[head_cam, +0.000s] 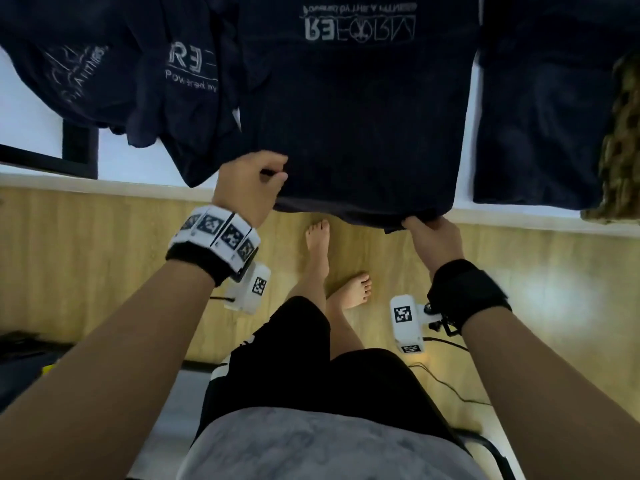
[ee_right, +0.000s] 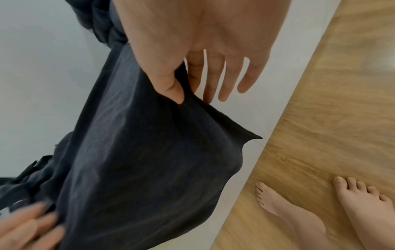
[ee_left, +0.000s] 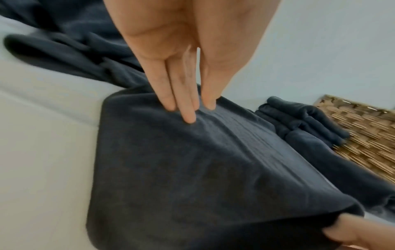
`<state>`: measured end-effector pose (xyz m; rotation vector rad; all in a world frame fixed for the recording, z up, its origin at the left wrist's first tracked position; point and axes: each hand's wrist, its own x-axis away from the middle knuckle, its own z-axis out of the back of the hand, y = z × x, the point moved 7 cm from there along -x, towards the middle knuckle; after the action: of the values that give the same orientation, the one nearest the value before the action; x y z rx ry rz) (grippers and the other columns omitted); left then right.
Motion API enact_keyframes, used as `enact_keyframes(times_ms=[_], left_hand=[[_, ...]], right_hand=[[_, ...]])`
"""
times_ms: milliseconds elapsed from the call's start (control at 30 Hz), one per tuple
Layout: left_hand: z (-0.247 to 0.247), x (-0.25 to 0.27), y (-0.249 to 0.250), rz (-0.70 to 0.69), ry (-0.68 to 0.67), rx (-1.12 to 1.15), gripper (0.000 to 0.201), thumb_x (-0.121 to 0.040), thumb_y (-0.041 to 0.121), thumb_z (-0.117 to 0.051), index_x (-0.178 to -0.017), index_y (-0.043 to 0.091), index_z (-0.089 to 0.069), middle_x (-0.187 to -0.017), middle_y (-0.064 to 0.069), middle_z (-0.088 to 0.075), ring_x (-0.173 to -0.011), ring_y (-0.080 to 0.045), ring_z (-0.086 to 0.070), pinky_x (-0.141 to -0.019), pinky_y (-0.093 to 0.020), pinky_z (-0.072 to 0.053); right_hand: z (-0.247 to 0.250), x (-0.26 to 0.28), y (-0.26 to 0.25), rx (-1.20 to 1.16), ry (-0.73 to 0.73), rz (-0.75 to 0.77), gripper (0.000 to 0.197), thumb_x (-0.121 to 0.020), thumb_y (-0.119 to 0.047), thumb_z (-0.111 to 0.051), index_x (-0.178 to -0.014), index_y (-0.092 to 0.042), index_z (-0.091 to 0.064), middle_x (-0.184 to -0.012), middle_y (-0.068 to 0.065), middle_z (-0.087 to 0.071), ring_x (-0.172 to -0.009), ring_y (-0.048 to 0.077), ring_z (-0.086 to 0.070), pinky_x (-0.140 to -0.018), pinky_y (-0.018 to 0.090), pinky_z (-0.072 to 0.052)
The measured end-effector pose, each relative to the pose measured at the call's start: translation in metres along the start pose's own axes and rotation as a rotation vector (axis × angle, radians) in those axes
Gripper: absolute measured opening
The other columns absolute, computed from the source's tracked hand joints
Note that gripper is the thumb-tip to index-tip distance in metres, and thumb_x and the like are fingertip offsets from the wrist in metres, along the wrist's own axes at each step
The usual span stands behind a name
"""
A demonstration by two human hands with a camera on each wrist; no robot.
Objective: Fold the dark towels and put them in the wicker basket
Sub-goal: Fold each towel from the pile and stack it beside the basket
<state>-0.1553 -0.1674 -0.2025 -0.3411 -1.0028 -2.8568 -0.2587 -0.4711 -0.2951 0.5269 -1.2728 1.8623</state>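
Towel (head_cam: 360, 109) in dark cloth, printed with pale lettering, lies spread flat on the white table (head_cam: 468, 109), its near hem hanging past the table's front edge. The left hand (head_cam: 251, 183) holds the towel's near left corner: the head view shows thumb and curled fingers closed over the hem, while the left wrist view shows its fingers (ee_left: 188, 111) long and laid against the cloth. The right hand (ee_right: 205, 50) pinches the towel's near right corner between thumb and forefinger, the other 3 fingers loose and apart, holding nothing.

Left of the towel, loose dark towels (head_cam: 114, 74) lie in a crumpled heap, 1 of them overlapping its left border. Right of the towel lies a stack of folded towels (ee_left: 303, 121), and the wicker basket (ee_left: 363, 132) stands just beyond that stack. I cannot tell whether the stack rests in the basket or only against it. Below the towel's hem are wooden floor and bare feet.

Judging from this, a fold is about to start, and the weak point is the right-hand pinch: it catches little cloth, so the corner could slip free on lifting and skew the fold. The overlapping loose towel could also drag along and rumple the left edge.
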Motion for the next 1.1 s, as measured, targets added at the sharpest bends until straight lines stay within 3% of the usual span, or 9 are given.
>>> enact_keyframes(times_ms=[100,200,300,400,500,600,767,900,1100], left_hand=[[0.008,0.038,-0.049,0.241,0.074,-0.068,0.006,-0.089,0.014,-0.059,-0.089,0.018,-0.064,-0.086,0.003,-0.069,-0.075,-0.016,-0.067,-0.074,-0.024,-0.049],[-0.022,0.055,-0.099,0.63,-0.061,-0.047,0.024,-0.09,0.014,-0.055,-0.113,0.012,-0.063,-0.099,-0.007,-0.071,-0.08,-0.024,-0.069,-0.076,-0.03,-0.054],[-0.061,0.044,-0.105,0.844,-0.145,0.32,0.037,-0.091,0.013,-0.061,-0.126,0.016,-0.053,-0.101,-0.011,-0.066,-0.072,-0.022,-0.065,-0.065,-0.029,-0.053],[-0.075,0.023,-0.094,0.789,-0.154,0.516,0.014,-0.089,0.012,-0.066,-0.085,0.018,-0.054,-0.092,-0.011,-0.059,-0.062,-0.015,-0.055,-0.054,-0.02,-0.049],[-0.069,0.021,-0.095,0.736,-0.204,0.373,0.02,-0.084,0.022,-0.07,-0.074,0.015,-0.055,-0.09,-0.011,-0.063,-0.075,-0.021,-0.06,-0.071,-0.032,-0.054],[-0.044,0.023,-0.085,0.702,-0.233,0.192,0.028,-0.079,0.032,-0.067,-0.07,0.008,-0.057,-0.067,-0.007,-0.057,-0.066,-0.022,-0.054,-0.057,-0.029,-0.043],[-0.001,0.018,-0.048,0.667,-0.337,0.522,0.006,-0.083,0.008,-0.063,-0.083,0.013,-0.067,-0.083,-0.006,-0.066,-0.077,-0.019,-0.064,-0.071,-0.029,-0.052],[0.051,-0.01,-0.019,0.57,-0.171,0.784,0.018,-0.09,0.005,-0.064,-0.08,0.019,-0.06,-0.077,-0.004,-0.062,-0.061,-0.013,-0.061,-0.056,-0.026,-0.05],[0.099,-0.074,0.004,0.32,0.067,0.642,0.035,-0.089,0.026,-0.069,-0.119,0.039,-0.06,-0.13,0.007,-0.057,-0.118,-0.006,-0.055,-0.102,-0.024,-0.045]], right_hand=[[0.004,0.017,-0.011,-0.023,-0.029,-0.01,0.019,-0.072,-0.035,-0.06,-0.078,-0.018,-0.064,-0.075,-0.003,-0.063,-0.072,0.015,-0.057,-0.065,0.031,-0.045],[0.006,0.028,-0.022,-0.058,-0.028,0.019,0.024,-0.073,-0.034,-0.06,-0.086,-0.015,-0.067,-0.085,-0.003,-0.068,-0.083,0.017,-0.063,-0.075,0.034,-0.05],[0.01,0.033,-0.034,-0.021,0.024,0.1,0.012,-0.077,-0.033,-0.064,-0.072,-0.022,-0.059,-0.059,-0.019,-0.06,-0.063,0.007,-0.055,-0.064,0.026,-0.041],[0.014,0.041,-0.044,-0.005,0.026,0.159,0.022,-0.081,-0.032,-0.068,-0.071,-0.02,-0.052,-0.047,-0.014,-0.051,-0.046,0.003,-0.041,-0.059,0.026,-0.038],[0.022,0.052,-0.057,-0.012,0.058,0.196,0.019,-0.082,-0.031,-0.072,-0.075,-0.022,-0.056,-0.054,-0.014,-0.057,-0.052,0.004,-0.047,-0.063,0.025,-0.042],[0.033,0.062,-0.075,-0.031,0.104,0.253,0.019,-0.082,-0.032,-0.073,-0.077,-0.025,-0.057,-0.063,-0.01,-0.059,-0.061,0.007,-0.051,-0.066,0.025,-0.044],[0.056,0.071,-0.114,-0.109,0.193,0.33,0.018,-0.082,-0.033,-0.073,-0.081,-0.029,-0.056,-0.064,-0.013,-0.054,-0.062,0.001,-0.052,-0.069,0.019,-0.046],[0.069,0.063,-0.153,-0.164,0.267,0.372,0.023,-0.079,-0.037,-0.073,-0.096,-0.034,-0.057,-0.069,-0.012,-0.055,-0.065,0.0,-0.055,-0.072,0.02,-0.049],[0.068,0.027,-0.218,-0.103,0.26,0.458,0.015,-0.089,-0.03,-0.066,-0.1,-0.037,-0.074,-0.087,-0.012,-0.068,-0.086,0.004,-0.063,-0.092,0.03,-0.053]])
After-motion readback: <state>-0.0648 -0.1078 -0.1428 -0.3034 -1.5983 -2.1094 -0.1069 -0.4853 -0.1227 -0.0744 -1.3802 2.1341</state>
